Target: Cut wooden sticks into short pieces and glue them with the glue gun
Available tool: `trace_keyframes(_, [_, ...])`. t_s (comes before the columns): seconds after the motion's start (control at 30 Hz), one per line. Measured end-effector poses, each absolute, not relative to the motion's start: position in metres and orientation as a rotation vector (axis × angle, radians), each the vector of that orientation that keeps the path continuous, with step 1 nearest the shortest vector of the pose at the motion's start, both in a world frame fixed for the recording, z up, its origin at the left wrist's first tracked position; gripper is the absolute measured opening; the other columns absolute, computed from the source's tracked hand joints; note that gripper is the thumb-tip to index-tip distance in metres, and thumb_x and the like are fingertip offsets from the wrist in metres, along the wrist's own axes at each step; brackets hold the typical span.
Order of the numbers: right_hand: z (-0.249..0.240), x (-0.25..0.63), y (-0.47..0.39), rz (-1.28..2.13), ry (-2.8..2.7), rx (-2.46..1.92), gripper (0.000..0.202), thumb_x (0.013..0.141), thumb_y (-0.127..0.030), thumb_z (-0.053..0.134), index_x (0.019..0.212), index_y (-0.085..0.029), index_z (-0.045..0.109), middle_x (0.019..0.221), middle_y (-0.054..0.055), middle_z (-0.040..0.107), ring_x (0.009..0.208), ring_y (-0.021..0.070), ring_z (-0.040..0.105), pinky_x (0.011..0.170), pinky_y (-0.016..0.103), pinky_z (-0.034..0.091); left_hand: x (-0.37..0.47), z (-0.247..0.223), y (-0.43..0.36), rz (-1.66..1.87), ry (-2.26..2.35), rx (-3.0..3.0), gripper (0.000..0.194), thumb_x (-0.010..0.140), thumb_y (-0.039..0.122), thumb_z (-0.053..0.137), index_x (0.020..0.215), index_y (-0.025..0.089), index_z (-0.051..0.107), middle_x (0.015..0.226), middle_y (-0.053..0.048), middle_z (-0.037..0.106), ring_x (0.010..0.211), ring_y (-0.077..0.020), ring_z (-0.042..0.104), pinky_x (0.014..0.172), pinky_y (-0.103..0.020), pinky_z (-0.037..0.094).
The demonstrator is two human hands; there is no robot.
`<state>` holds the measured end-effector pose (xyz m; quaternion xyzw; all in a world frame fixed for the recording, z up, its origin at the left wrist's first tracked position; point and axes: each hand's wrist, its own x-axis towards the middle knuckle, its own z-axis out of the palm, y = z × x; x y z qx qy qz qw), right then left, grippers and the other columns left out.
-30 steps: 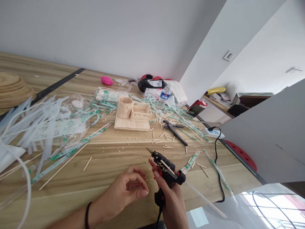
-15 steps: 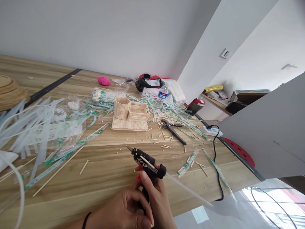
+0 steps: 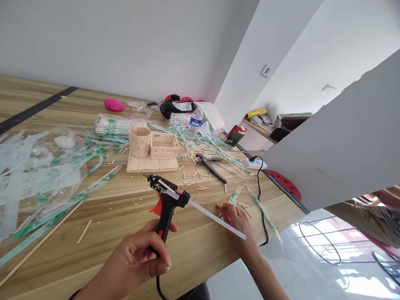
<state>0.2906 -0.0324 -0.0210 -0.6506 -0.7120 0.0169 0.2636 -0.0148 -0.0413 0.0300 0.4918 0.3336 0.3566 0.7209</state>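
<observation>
A black hot glue gun [image 3: 168, 198] with an orange trigger is held by its lower handle in my closed left hand [image 3: 140, 254]. Its nozzle points up and left, and a translucent glue stick [image 3: 215, 217] juts out of its back. Between that hand's thumb and finger shows a tiny pale stick end. My right hand [image 3: 237, 227] reaches down to the table with fingers stretched, touching or just over a green-and-clear wrapper [image 3: 235, 194]; its fingertips are partly hidden. Behind the gun stands a model of wooden sticks: a base [image 3: 153, 164], a round cup [image 3: 139, 141] and a square railed box [image 3: 164, 146].
Black cutters [image 3: 212, 167] lie among short cut sticks. Plastic wrappers [image 3: 62, 166] cover the left. A water bottle [image 3: 196, 119], pink yarn [image 3: 113, 104] and a red-black can [image 3: 236, 135] stand behind. A black cord [image 3: 259, 200] runs from a white power strip [image 3: 254, 162] at the right edge.
My right hand has let go of the glue gun and moved right to the wrapper. The gun stays in my left hand, now more upright. The view has shifted right.
</observation>
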Motion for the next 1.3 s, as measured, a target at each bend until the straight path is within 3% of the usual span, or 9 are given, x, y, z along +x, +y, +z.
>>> trace_keyframes(0.07, [-0.021, 0.295, -0.032, 0.031, -1.995, -1.732, 0.015, 0.093, -0.026, 0.043, 0.091, -0.022, 0.057, 0.092, 0.01, 0.074, 0.086, 0.0277, 0.067, 0.08, 0.044, 0.05, -0.014, 0.026, -0.042, 0.816, 0.746, 1.094, 0.009, 0.07, 0.031, 0.08, 0.064, 0.026, 0.075, 0.114, -0.007, 0.063, 0.104, -0.0256, 0.054, 0.079, -0.032, 0.044])
trace_keyframes(0.2, [-0.016, 0.29, -0.036, 0.044, -2.079, -1.695, 0.016, 0.092, -0.023, 0.043, 0.089, -0.023, 0.059, 0.099, 0.011, 0.072, 0.097, 0.0273, 0.065, 0.085, 0.04, 0.05, -0.014, 0.018, -0.041, 0.841, 0.729, 1.183, 0.008, 0.069, 0.028, 0.08, 0.063, 0.026, 0.075, 0.115, -0.007, 0.063, 0.117, -0.0297, 0.049, 0.09, -0.037, 0.042])
trace_keyframes(0.47, [0.0, 0.308, -0.02, 0.196, -1.837, -1.814, 0.013, 0.084, -0.027, 0.053, 0.077, -0.027, 0.042, 0.079, 0.004, 0.077, 0.074, 0.0244, 0.073, 0.063, 0.035, 0.053, -0.015, 0.015, -0.037, 0.825, 0.743, 1.27, 0.008, 0.068, 0.03, 0.08, 0.063, 0.026, 0.076, 0.116, -0.008, 0.061, 0.113, -0.0299, 0.05, 0.086, -0.036, 0.045])
trace_keyframes(0.7, [-0.005, 0.308, -0.02, 0.227, -1.72, -1.87, 0.021, 0.08, -0.031, 0.057, 0.075, -0.028, 0.036, 0.077, 0.005, 0.078, 0.075, 0.0278, 0.072, 0.064, 0.038, 0.051, -0.017, 0.008, -0.037, 0.811, 0.777, 1.251, 0.011, 0.068, 0.034, 0.08, 0.063, 0.026, 0.075, 0.118, -0.008, 0.06, 0.114, -0.0304, 0.049, 0.088, -0.038, 0.044])
trace_keyframes(0.93, [-0.006, 0.309, -0.018, 0.105, -1.819, -1.853, 0.021, 0.079, -0.036, 0.059, 0.072, -0.027, 0.042, 0.073, 0.002, 0.073, 0.072, 0.0273, 0.067, 0.061, 0.036, 0.048, -0.015, 0.01, -0.036, 0.817, 0.781, 1.266, 0.01, 0.069, 0.034, 0.08, 0.063, 0.026, 0.076, 0.12, -0.007, 0.06, 0.113, -0.0288, 0.05, 0.096, -0.041, 0.039])
trace_keyframes(1.07, [-0.002, 0.309, -0.015, 0.013, -1.896, -1.786, 0.021, 0.084, -0.037, 0.055, 0.069, -0.026, 0.046, 0.064, 0.002, 0.065, 0.063, 0.024, 0.063, 0.06, 0.036, 0.048, -0.013, 0.009, -0.039, 0.802, 0.798, 1.303, 0.011, 0.068, 0.034, 0.08, 0.062, 0.025, 0.076, 0.117, -0.008, 0.061, 0.111, -0.0292, 0.052, 0.091, -0.039, 0.044])
trace_keyframes(1.17, [0.011, 0.308, -0.013, -0.018, -1.96, -1.712, 0.013, 0.088, -0.031, 0.05, 0.095, -0.023, 0.058, 0.091, 0.009, 0.07, 0.092, 0.0278, 0.065, 0.079, 0.043, 0.05, -0.011, 0.01, -0.043, 0.752, 0.827, 1.309, 0.013, 0.07, 0.037, 0.078, 0.065, 0.025, 0.076, 0.122, -0.009, 0.059, 0.114, -0.0298, 0.052, 0.092, -0.039, 0.044])
trace_keyframes(1.23, [0.027, 0.302, -0.013, -0.06, -1.92, -1.671, 0.034, 0.089, -0.028, 0.05, 0.122, -0.023, 0.052, 0.121, 0.013, 0.063, 0.12, 0.0296, 0.053, 0.096, 0.049, 0.043, -0.009, 0.01, -0.044, 0.726, 0.847, 1.347, 0.012, 0.072, 0.037, 0.076, 0.067, 0.026, 0.076, 0.126, -0.008, 0.058, 0.117, -0.0297, 0.05, 0.095, -0.039, 0.043])
trace_keyframes(1.3, [0.046, 0.29, -0.018, -0.14, -1.809, -1.599, 0.04, 0.09, -0.026, 0.052, 0.129, -0.024, 0.048, 0.132, 0.012, 0.056, 0.128, 0.0284, 0.046, 0.102, 0.051, 0.038, -0.007, 0.011, -0.044, 0.716, 0.863, 1.404, 0.013, 0.073, 0.037, 0.076, 0.068, 0.025, 0.077, 0.126, -0.009, 0.058, 0.118, -0.03, 0.051, 0.097, -0.039, 0.041])
